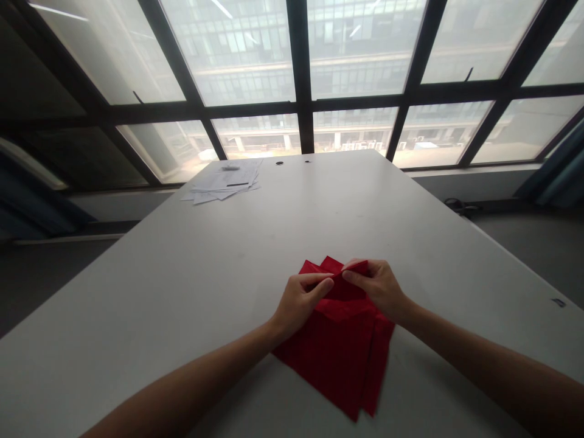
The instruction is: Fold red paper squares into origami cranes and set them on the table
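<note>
Several sheets of thin red material [337, 347], paper or cloth, lie in an overlapping stack on the white table, their corners fanned at the top and bottom. Over the upper part of the stack, my left hand [302, 299] pinches the edge of a folded red piece [347, 289] between thumb and forefinger. My right hand [378, 285] pinches the same piece a little further right, and a small red flap sticks up past its fingers. The two sets of fingertips are close together. Part of the folded piece is hidden behind the fingers.
Loose white papers [223, 182] lie at the far left of the white table [191, 292], with a dark strip on them. A small dark tag [558, 302] sits near the right edge. Large windows [351, 48] stand behind, and a blue curtain [554, 170] hangs right.
</note>
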`<action>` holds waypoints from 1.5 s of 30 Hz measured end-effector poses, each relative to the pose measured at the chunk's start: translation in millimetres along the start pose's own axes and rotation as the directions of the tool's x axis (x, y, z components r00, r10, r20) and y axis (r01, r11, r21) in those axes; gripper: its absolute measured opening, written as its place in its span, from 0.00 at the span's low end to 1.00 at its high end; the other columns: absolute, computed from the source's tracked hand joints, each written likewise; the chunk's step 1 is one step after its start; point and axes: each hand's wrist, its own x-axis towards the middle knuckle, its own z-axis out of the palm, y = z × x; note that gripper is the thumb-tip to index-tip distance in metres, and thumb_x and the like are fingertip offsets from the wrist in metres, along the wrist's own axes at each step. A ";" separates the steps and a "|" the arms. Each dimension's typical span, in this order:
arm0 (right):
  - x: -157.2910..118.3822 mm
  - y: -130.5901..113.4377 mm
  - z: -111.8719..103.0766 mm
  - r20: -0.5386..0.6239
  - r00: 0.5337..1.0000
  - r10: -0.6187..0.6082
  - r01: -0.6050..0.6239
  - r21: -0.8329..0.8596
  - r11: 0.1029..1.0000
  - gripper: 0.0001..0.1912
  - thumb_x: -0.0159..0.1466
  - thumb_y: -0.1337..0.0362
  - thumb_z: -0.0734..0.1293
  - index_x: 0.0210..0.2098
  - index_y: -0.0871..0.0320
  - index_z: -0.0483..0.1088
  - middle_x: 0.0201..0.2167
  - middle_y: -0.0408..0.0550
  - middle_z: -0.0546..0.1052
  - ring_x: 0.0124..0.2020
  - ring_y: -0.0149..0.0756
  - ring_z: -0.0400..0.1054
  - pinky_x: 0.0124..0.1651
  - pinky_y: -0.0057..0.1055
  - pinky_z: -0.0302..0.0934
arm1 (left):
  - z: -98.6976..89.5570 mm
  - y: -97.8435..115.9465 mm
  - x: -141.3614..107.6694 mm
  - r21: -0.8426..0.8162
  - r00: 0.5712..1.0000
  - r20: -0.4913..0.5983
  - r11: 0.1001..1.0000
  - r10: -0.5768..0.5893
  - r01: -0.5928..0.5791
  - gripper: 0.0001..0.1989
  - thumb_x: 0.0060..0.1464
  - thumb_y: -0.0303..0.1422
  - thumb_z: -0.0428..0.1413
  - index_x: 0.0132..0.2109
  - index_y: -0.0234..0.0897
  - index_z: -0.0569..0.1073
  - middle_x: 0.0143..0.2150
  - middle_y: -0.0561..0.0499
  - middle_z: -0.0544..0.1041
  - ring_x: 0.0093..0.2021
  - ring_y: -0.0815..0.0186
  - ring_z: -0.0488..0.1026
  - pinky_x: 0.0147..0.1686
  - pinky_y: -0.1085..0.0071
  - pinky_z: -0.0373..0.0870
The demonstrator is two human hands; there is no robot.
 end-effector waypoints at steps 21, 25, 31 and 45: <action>1.6 0.1 -3.2 -0.051 0.989 0.136 -0.138 -0.024 0.990 0.20 0.58 0.48 0.72 0.26 0.61 0.74 0.22 0.43 0.74 0.21 0.30 0.63 0.22 0.26 0.56 | 5.1 1.9 1.2 0.036 0.998 0.031 0.998 -0.051 0.050 0.17 0.59 0.41 0.58 0.35 0.31 0.81 0.29 0.47 0.78 0.27 0.68 0.67 0.26 0.74 0.61; 3.3 -1.1 -1.7 0.036 0.993 0.111 -0.104 -0.147 0.984 0.20 0.59 0.49 0.71 0.24 0.61 0.74 0.22 0.44 0.74 0.22 0.30 0.63 0.23 0.26 0.55 | 3.4 6.3 3.0 0.035 0.986 0.146 0.997 -0.074 0.070 0.16 0.58 0.42 0.59 0.33 0.31 0.81 0.28 0.48 0.77 0.25 0.70 0.66 0.24 0.75 0.59; 0.5 -8.7 4.4 0.065 0.992 0.108 -0.102 -0.094 0.990 0.19 0.62 0.48 0.69 0.33 0.60 0.76 0.29 0.46 0.78 0.27 0.33 0.68 0.28 0.27 0.62 | 1.2 4.3 6.3 -0.157 0.986 0.069 0.975 -0.150 0.159 0.18 0.56 0.44 0.60 0.31 0.31 0.80 0.26 0.49 0.77 0.25 0.68 0.70 0.24 0.74 0.63; 1.1 2.1 2.9 -0.050 0.996 0.069 -0.073 -0.099 0.992 0.17 0.57 0.53 0.74 0.38 0.60 0.76 0.32 0.49 0.80 0.30 0.37 0.73 0.32 0.30 0.66 | 7.8 1.5 6.5 -0.403 0.978 -0.091 0.905 -0.190 0.139 0.20 0.54 0.43 0.64 0.45 0.31 0.78 0.36 0.44 0.82 0.32 0.60 0.79 0.34 0.66 0.76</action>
